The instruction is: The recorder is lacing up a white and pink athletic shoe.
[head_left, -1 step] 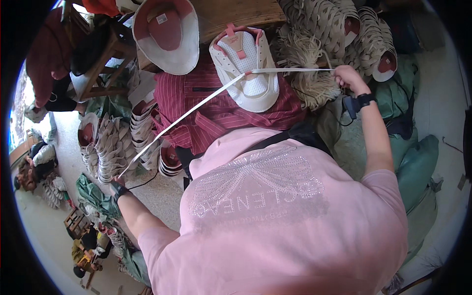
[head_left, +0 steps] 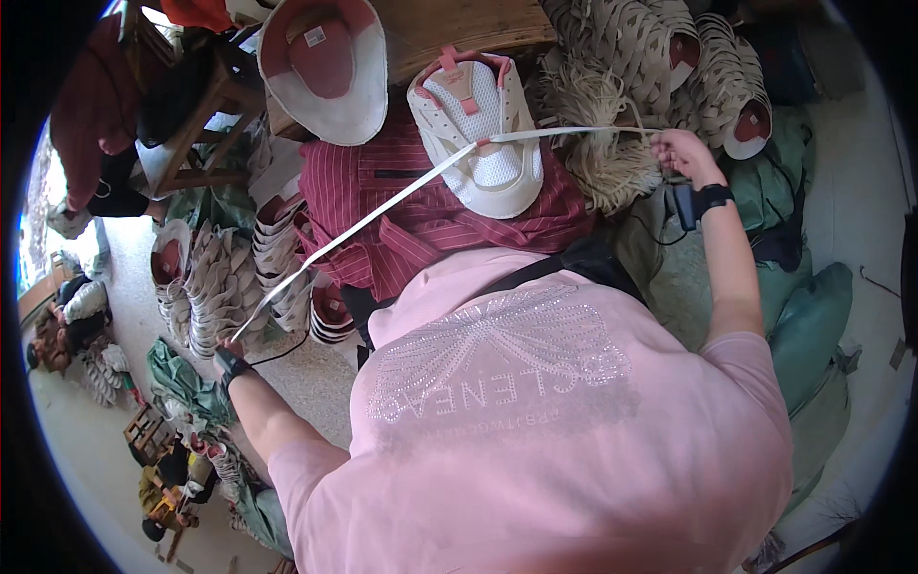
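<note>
A white shoe upper [head_left: 495,172] with pink trim and a mesh tongue rests on the dark red striped cloth over my lap. Through its pink tongue loop passes a white shoelace [head_left: 382,208], stretching out to both sides. At the lower left, my left hand [head_left: 229,354] is closed around one end; its fingers are partly hidden by the wrist. To the right, my right hand [head_left: 681,153] pinches the other end near the bundle of laces. That right stretch bows slightly, while the left one runs straight.
A large white-and-pink shoe upper [head_left: 330,86] leans beside a wooden bench [head_left: 459,29]. Pale loose laces [head_left: 602,143] hang at the right. Stacked uppers [head_left: 215,297] stand on the left floor, more at the upper right. Green sacks [head_left: 813,316] line the right; people sit farther left.
My right hand has turned a little, its fingers spreading slightly. The lace on that side has gone from straight to gently bowed. My left hand and the shoe upper look nearly unmoved.
</note>
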